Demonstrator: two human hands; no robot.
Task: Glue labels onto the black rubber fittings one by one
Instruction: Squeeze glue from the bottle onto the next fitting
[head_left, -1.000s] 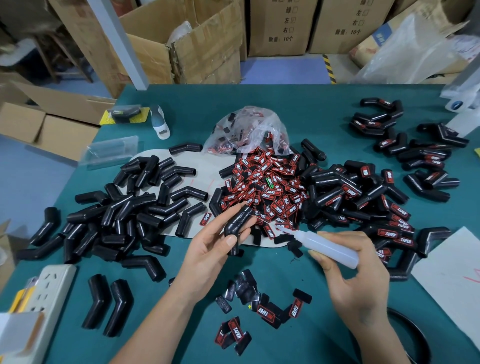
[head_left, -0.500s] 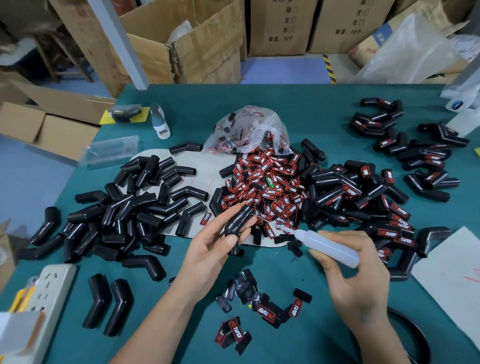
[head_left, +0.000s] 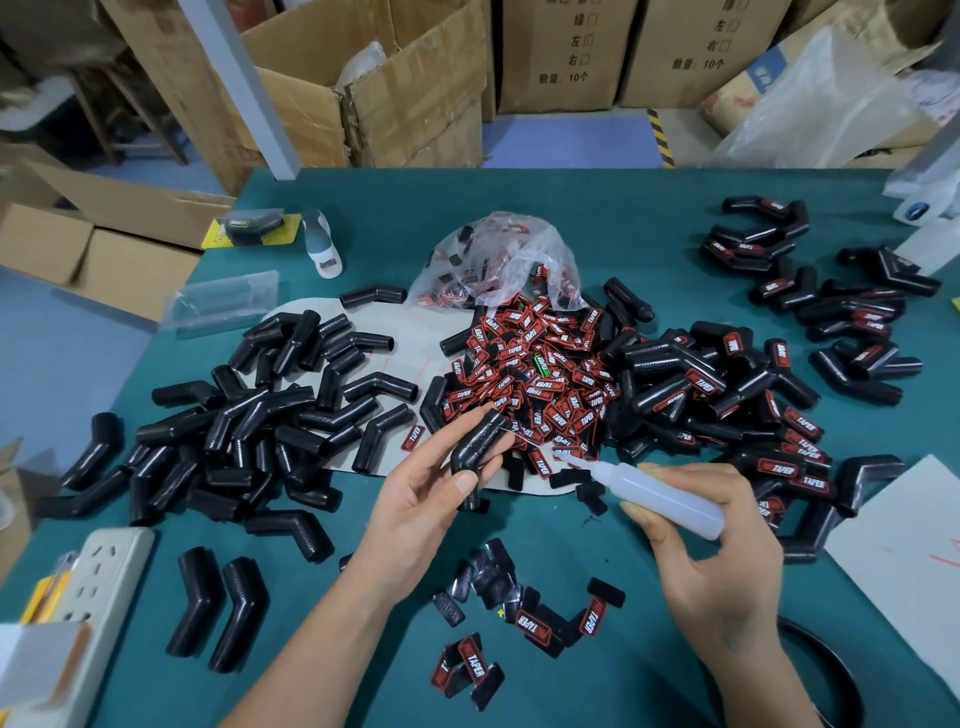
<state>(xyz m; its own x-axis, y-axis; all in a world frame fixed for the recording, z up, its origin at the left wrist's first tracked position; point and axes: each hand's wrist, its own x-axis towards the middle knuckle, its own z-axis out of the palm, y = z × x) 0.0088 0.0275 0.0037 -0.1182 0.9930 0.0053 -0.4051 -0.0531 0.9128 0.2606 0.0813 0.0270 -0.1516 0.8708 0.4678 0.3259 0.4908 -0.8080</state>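
A: Left grip is curling thumb and fingers round one black rubber fitting, lifting it above the tabletop; right grip is wrapping round the glue bottle.

B: So which step is running?

A: Gluing, I'd judge. The fitting is showing no label yet, and the nozzle is hanging just right of it, not touching.

B: Which way is it lying?

A: It's bending like an elbow: the upper arm is running up and to the right toward the label pile, the lower arm is dropping toward the thumb.

B: Next move?

A: Probably bringing the nozzle onto the upper arm, squeezing lightly, then picking a label.
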